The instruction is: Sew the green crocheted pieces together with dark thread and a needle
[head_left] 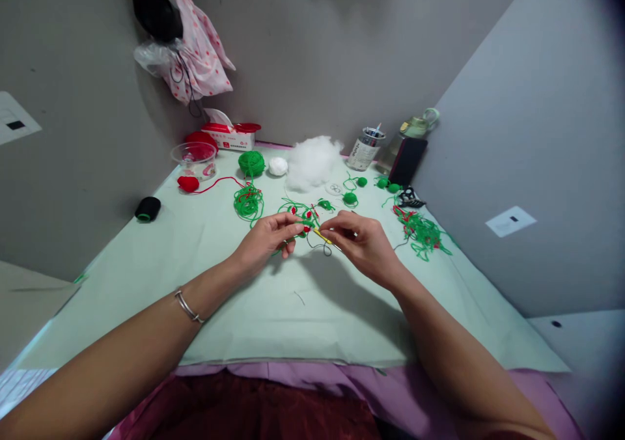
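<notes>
Left hand: from where I stand, the left hand (273,235) has thumb and forefinger pinched on a small green-and-red knitted yarn piece (306,227), held over the middle of the table; a silver metal bangle (188,307) circles that wrist.
Right hand: the right hand (360,241) has its fingers closed on a slim yellow tool (323,236), its tip right at the yarn piece; I can't tell whether it touches.
Dark thread: a thin dark loop (327,250) hangs or lies just below the tool.
Table: a pale green cloth cover (273,329), with a short dark strand (299,298) towards the near edge.
Far edge: a round green yarn ball (251,163), a small white ball (278,166), a heap of fluffy white stuffing (312,163) and a printed cylindrical can (362,155), left to right.
Left edge: a squat black spool (148,209); towards the far left corner, a red-and-white tissue box (232,139).
Right edge: a loose green-and-red yarn tangle (424,233), near a black hair clip (410,198).
</notes>
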The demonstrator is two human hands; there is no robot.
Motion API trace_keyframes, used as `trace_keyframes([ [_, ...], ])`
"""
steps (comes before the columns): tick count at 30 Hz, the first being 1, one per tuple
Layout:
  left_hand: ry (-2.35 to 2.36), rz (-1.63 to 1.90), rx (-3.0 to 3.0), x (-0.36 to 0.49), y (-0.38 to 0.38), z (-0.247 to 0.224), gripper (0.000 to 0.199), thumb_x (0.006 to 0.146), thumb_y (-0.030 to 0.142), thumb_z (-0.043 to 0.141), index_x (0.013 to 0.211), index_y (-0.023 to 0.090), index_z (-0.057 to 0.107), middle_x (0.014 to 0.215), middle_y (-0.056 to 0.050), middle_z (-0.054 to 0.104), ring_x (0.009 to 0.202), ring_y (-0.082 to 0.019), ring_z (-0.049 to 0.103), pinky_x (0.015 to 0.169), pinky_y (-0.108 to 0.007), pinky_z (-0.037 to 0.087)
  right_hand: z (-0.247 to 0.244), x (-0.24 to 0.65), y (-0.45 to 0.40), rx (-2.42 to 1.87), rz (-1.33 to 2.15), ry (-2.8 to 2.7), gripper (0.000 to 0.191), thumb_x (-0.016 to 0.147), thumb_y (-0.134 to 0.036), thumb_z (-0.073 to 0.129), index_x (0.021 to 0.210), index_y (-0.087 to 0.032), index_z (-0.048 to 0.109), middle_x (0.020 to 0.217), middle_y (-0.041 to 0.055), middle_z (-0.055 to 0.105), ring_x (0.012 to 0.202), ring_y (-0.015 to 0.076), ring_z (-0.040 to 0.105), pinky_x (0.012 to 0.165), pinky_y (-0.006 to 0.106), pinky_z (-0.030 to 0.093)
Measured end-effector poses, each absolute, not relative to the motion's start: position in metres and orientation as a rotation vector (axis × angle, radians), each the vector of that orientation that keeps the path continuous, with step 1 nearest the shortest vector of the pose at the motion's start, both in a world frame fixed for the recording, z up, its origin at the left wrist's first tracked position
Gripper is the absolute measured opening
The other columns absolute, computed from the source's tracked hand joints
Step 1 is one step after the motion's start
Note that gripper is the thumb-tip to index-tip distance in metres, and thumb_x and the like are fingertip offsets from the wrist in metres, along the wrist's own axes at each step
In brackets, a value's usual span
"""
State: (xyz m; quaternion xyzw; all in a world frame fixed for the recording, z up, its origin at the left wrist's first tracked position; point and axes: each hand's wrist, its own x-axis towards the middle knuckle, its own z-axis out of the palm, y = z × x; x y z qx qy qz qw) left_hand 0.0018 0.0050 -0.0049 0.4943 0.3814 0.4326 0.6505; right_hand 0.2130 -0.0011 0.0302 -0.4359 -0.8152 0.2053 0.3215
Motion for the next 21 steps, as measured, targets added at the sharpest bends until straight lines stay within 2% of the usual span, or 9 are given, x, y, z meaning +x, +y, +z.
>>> trace_keyframes([
  [5,0.886,0.989,1.206,0.0020,0.0046,-0.0083,0.021,0.083,0.036,0.072,0.090,0.017,0.067,0.070,0.001,0.061,0.052,-0.008,0.051,0.046,-0.021,0.040,0.0322,0.2127,-0.0027,-1.185,0.506,-2.196,0.013,0.093,-0.025,0.063,0.088,-0.018,0.073,0.076,0.0022,0.066,0.061,0.0106,0.050,0.059,0.026,0.036],
  [9,0.872,0.972,1.217,0.0004,0.0050,-0.0092,0.021,0.085,0.037,0.071,0.092,0.018,0.070,0.069,0.001,0.060,0.053,-0.008,0.051,0.047,-0.021,0.040,0.0332,0.2120,-0.0013,-1.174,0.623,-2.149,0.013,0.092,-0.025,0.064,0.085,-0.017,0.072,0.077,0.0017,0.068,0.061,0.0103,0.050,0.059,0.025,0.037],
  [13,0.869,0.962,1.209,-0.0002,0.0056,-0.0076,0.021,0.082,0.036,0.073,0.091,0.017,0.071,0.077,-0.001,0.064,0.053,-0.007,0.051,0.046,-0.021,0.040,0.0310,0.2095,0.0002,-1.195,0.705,-2.098,0.014,0.091,-0.026,0.064,0.084,-0.016,0.071,0.075,0.0019,0.067,0.060,0.0105,0.048,0.056,0.025,0.035],
  [21,0.871,0.945,1.204,-0.0007,0.0059,-0.0062,0.020,0.084,0.035,0.072,0.093,0.018,0.074,0.075,-0.001,0.066,0.053,-0.007,0.052,0.049,-0.022,0.042,0.0313,0.2099,-0.0006,-1.202,0.709,-2.086,0.016,0.091,-0.028,0.063,0.085,-0.016,0.071,0.075,0.0022,0.067,0.059,0.0100,0.046,0.056,0.025,0.034],
])
